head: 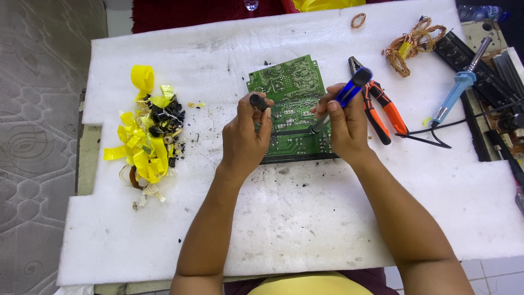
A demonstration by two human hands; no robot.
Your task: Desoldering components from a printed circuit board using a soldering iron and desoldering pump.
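Note:
A green circuit board point(290, 87) lies solder side up on a white foam sheet point(305, 218). My left hand point(246, 135) rests on the board's left part and grips a small dark cylindrical piece point(258, 102) between thumb and fingers. My right hand point(345, 127) is closed around a tool with a blue and black handle point(352, 87). Its dark metal tip point(316, 126) points down onto the board's middle.
Orange-handled pliers point(379, 106) lie just right of the board. A blue soldering iron point(457, 90) with a black cord and a tangle of copper wire point(410, 45) lie at the far right. Yellow tape scraps and black parts point(147, 131) are piled on the left.

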